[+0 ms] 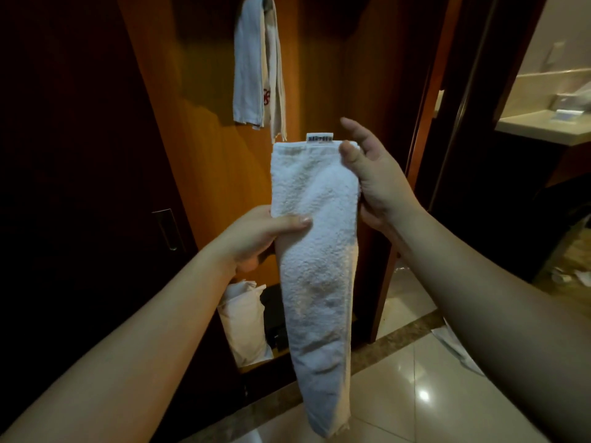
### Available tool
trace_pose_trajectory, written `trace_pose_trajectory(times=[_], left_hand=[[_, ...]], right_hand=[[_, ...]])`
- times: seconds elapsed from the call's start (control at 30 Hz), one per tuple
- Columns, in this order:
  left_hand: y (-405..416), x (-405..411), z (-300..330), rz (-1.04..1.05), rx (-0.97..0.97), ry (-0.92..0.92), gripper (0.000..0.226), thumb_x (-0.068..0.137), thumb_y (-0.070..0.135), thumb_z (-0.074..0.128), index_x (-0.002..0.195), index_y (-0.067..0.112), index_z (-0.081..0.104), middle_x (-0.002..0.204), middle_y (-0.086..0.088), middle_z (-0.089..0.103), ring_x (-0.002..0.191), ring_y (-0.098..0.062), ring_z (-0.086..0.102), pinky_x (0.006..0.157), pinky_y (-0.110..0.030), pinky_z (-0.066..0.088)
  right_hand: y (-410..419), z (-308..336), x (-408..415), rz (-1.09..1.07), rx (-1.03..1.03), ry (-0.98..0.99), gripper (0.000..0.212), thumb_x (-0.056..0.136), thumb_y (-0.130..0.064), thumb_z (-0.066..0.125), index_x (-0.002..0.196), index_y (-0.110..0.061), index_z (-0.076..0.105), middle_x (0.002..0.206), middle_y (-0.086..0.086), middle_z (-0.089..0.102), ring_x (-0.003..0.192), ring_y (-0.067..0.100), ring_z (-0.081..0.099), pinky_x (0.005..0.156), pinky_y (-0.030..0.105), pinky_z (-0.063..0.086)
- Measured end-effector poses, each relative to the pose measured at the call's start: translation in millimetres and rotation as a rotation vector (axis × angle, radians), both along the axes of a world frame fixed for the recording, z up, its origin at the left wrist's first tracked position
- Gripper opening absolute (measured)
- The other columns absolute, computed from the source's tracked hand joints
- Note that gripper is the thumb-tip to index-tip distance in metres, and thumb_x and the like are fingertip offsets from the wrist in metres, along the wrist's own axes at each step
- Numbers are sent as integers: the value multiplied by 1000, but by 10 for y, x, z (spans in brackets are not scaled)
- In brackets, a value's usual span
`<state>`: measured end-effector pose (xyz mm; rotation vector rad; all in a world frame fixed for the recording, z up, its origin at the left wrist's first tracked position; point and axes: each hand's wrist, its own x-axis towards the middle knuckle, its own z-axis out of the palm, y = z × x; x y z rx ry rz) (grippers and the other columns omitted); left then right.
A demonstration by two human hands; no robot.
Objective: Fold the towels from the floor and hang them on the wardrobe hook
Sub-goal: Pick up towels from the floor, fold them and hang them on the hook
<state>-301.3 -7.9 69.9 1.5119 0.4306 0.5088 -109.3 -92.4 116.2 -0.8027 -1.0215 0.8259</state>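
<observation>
Head view is showing the left hand [256, 235] and right hand [371, 177] pinching the long folded white terry towel [315, 251], keeping it narrow for hanging beside 2 hung towels [256, 65].

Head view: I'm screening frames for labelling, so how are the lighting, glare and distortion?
Head view: dim warm light; left wardrobe door nearly black; glare spot on the floor tile; wide-angle stretch enlarges the forearms at the edges; held towel sharp, its label text unreadable.
</observation>
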Motion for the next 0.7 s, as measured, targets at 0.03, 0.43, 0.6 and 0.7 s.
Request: trace_pose_trajectory(times=[0.03,0.43,0.6,0.7], left_hand=[[9,31,8,-23,-10,-19,34,86,23,76,117,12,72,124,-13,69,115,-32,66,92,-42,57],[52,447,368,447,-211,101,28,86,14,73,112,7,65,82,-6,78,72,-22,76,54,-29,57],[108,505,433,578,-271,133,27,85,11,74,109,7,60,97,-12,72,85,-29,71,65,-39,59],[150,536,474,599,-289,124,34,86,7,73,115,7,56,99,-13,69,85,-30,70,61,-40,58]], right_hand=[[7,-28,35,30,-44,64,57,88,-48,66,138,-23,51,119,9,73,113,27,69,88,40,58],[-258,-1187,69,461,-612,366,80,80,-73,39,128,-15,66,133,16,64,124,32,60,106,50,42],[-381,-1265,26,404,-585,-5,61,60,-34,91,109,-8,66,104,8,75,91,16,74,76,26,58],[-441,-1314,-9,437,-618,-120,100,32,-50,101,116,-9,65,109,7,76,101,21,72,85,31,58]])
